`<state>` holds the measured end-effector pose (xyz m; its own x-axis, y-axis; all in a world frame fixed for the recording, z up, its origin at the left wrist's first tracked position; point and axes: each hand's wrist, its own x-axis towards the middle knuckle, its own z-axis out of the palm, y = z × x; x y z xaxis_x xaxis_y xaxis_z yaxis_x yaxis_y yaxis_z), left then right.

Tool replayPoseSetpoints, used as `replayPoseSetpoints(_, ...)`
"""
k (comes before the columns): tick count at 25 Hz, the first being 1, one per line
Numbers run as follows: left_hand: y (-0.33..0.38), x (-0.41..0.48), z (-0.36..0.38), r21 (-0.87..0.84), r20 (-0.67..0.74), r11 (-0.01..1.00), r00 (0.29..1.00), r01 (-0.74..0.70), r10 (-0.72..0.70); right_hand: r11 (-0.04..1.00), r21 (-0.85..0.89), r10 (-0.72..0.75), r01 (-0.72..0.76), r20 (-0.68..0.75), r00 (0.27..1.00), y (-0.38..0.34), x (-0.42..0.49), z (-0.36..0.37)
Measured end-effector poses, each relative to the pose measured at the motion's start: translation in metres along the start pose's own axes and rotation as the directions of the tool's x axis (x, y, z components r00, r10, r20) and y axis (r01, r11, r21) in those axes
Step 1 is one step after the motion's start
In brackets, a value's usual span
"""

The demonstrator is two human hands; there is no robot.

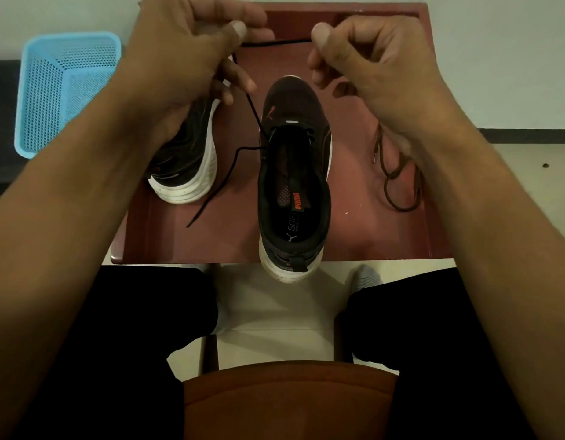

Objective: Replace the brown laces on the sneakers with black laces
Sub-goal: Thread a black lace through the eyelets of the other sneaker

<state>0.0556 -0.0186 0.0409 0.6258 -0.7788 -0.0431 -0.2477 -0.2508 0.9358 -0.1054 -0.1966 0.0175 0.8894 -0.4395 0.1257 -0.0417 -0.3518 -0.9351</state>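
A black sneaker [294, 173] with a white sole stands upright in the middle of the reddish table [230, 242], toe pointing away, heel over the near edge. A black lace [211, 192] runs through its front eyelets; one end trails left onto the table. The other end rises to my left hand [192, 55], which pinches it, and a short taut stretch of the lace spans to my right hand [370, 58], which pinches it too. The second black sneaker [189, 160] lies on its side to the left, partly under my left hand. A brown lace [398, 179] lies loose at the right.
A light blue mesh plastic basket [65, 90] sits on the floor left of the table. My knees in black trousers and the brown chair seat [287, 401] fill the near foreground. A white wall rises behind the table.
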Motion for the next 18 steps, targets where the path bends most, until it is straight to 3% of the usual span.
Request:
replayPoseSetpoints(4, -0.009, 0.001, -0.001, 0.329, -0.112, 0.944, 0.994, 0.022, 0.016, 0.995, -0.025, 0.093, -0.095, -0.07, 0.993, 0.007, 0.001, -0.012)
replayPoseSetpoints(7, -0.012, 0.003, -0.005, 0.72, -0.104, 0.693, 0.984, -0.027, 0.146, 0.982, -0.139, 0.121, -0.131, -0.076, 0.99, 0.007, -0.001, -0.01)
replayPoseSetpoints(8, -0.01, 0.003, -0.006, 0.779, -0.096, 0.625, 0.975, -0.051, 0.199, 0.972, -0.197, 0.119, -0.129, -0.061, 0.991, 0.006, -0.001, -0.007)
replayPoseSetpoints(13, 0.01, -0.004, 0.02, 0.615, 0.206, 0.712, 0.941, -0.338, 0.269, 0.937, -0.342, 0.095, -0.076, 0.038, 0.995, -0.002, 0.0, 0.013)
replayPoseSetpoints(18, 0.003, -0.001, 0.025, 0.584, 0.165, 0.731, 0.933, -0.353, 0.319, 0.952, -0.304, 0.058, -0.028, 0.09, 0.994, -0.004, 0.0, 0.013)
